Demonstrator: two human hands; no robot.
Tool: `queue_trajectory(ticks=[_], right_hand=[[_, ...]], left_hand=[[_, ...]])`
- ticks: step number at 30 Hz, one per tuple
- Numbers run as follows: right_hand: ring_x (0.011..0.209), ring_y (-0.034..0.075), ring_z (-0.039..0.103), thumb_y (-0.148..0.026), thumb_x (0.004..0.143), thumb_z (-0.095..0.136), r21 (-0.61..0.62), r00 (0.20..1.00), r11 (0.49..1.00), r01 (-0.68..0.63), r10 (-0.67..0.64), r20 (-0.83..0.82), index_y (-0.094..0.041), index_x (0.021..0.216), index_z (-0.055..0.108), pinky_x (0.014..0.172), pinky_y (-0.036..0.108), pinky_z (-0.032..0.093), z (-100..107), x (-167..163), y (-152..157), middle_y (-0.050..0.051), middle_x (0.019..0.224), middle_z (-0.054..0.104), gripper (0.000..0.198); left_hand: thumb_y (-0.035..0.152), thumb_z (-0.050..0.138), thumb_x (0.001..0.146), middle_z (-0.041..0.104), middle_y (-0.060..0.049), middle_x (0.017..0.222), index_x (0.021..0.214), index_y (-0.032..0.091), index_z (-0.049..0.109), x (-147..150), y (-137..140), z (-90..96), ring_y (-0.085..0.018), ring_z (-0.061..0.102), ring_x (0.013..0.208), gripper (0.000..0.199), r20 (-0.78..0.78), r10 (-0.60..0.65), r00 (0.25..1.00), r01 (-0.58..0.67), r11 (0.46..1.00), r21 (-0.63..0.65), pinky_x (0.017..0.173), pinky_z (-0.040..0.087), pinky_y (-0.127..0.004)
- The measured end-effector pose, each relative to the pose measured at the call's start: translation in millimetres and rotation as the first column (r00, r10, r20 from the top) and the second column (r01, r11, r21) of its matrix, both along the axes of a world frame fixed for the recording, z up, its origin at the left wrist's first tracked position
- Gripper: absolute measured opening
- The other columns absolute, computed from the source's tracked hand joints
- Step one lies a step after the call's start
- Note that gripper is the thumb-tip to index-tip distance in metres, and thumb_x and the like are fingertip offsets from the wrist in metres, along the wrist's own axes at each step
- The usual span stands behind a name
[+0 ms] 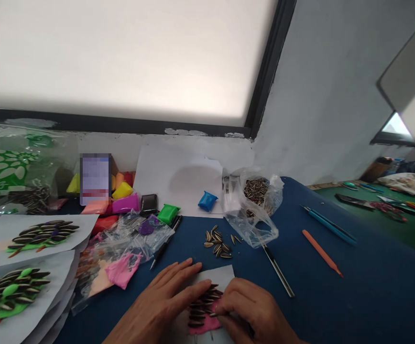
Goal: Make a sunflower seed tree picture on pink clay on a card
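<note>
On a small white sheet of paper (225, 273) lies a flat piece of pink clay (202, 328) with rows of striped sunflower seeds (197, 317) set on it. My left hand (168, 296) rests with fingers stretched out on the left side of the sheet, thumb touching the upper seeds. Thumb and forefinger of my right hand (252, 308) pinch a sunflower seed (213, 315) at the clay's right edge; the fingers partly hide it. Thin drawn lines run below the clay. Just beyond the paper is a loose pile of sunflower seeds (217, 244).
A plastic bag of seeds (256, 191), a silver-and-black pen (279, 272), an orange pen (322, 253) and blue tweezers (329, 224) lie right. Leftward are coloured clay packets (125, 204), a black pen (164, 243) and finished seed pictures (14, 291). A wall stands behind.
</note>
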State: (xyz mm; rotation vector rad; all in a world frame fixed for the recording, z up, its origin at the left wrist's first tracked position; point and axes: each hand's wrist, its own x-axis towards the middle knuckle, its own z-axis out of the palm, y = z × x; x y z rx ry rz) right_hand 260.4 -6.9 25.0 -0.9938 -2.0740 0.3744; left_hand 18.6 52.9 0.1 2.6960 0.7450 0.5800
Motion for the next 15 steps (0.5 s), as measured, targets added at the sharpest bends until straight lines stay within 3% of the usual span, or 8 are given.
queue_trajectory(ticks=[7, 11, 15], right_hand=[[0.07, 0.015, 0.062, -0.008, 0.091, 0.055, -0.027, 1.0, 1.0, 0.015, -0.015, -0.019, -0.017, 0.087, 0.064, 0.065, 0.022, 0.046, 0.3, -1.5, 0.9, 0.004, 0.077, 0.066, 0.014], [0.07, 0.015, 0.062, -0.008, 0.091, 0.056, -0.03, 1.0, 0.999, 0.018, -0.018, -0.003, -0.017, 0.086, 0.063, 0.064, 0.022, 0.045, 0.0, -0.8, 1.0, 0.004, 0.077, 0.065, 0.013], [0.07, 0.015, 0.062, -0.009, 0.093, 0.056, -0.024, 0.999, 0.999, 0.03, -0.029, 0.012, -0.018, 0.087, 0.064, 0.064, 0.023, 0.045, 0.9, -1.1, 0.3, 0.004, 0.078, 0.066, 0.013]], left_hand=[[0.067, 0.065, 0.088, 0.042, -0.001, 0.158, 0.155, 0.043, 0.031, 2.1, 0.4, -1.5, -0.034, 0.044, 0.141, 0.079, 0.025, 0.017, 1.0, -0.016, 1.0, -0.009, 0.113, 0.041, -0.052], [0.07, 0.065, 0.086, 0.044, -0.003, 0.156, 0.157, 0.042, 0.027, 0.4, 9.4, -12.9, -0.036, 0.048, 0.138, 0.085, 0.046, -0.072, 0.996, 0.07, 0.996, 0.049, 0.107, 0.048, -0.051], [0.063, 0.067, 0.09, 0.042, -0.003, 0.157, 0.158, 0.039, 0.026, -0.8, 7.5, -13.5, -0.033, 0.044, 0.141, 0.083, 0.041, -0.035, 0.999, 0.033, 0.999, 0.037, 0.112, 0.043, -0.05]])
